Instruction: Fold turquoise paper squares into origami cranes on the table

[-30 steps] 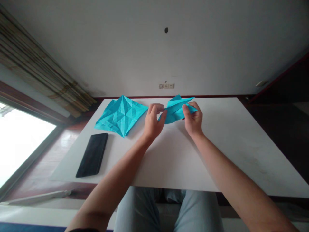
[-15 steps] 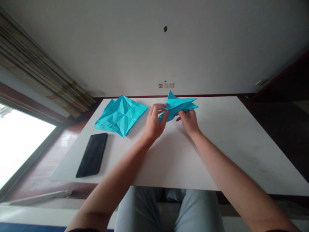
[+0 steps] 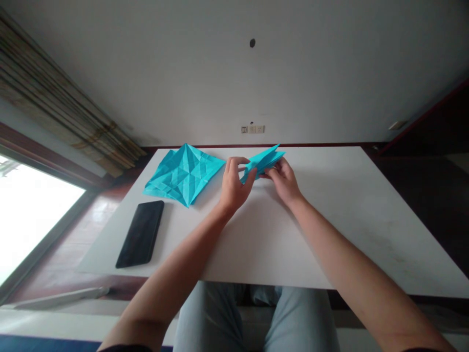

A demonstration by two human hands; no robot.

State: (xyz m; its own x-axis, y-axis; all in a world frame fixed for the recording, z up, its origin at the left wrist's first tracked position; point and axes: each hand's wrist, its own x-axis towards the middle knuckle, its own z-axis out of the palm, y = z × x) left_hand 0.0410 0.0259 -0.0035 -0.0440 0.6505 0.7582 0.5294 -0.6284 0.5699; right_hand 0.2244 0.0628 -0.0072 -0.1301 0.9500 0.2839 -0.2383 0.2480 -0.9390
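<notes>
Pinching folded turquoise paper (image 3: 264,160) | left hand (image 3: 235,183): half-closed on it | right hand (image 3: 285,181): likewise

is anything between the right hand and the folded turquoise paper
Nothing visible: the right hand has its fingers at the near right part of the folded turquoise paper, and the left hand is at its left end. The creased turquoise sheet lies left of both hands.
</notes>
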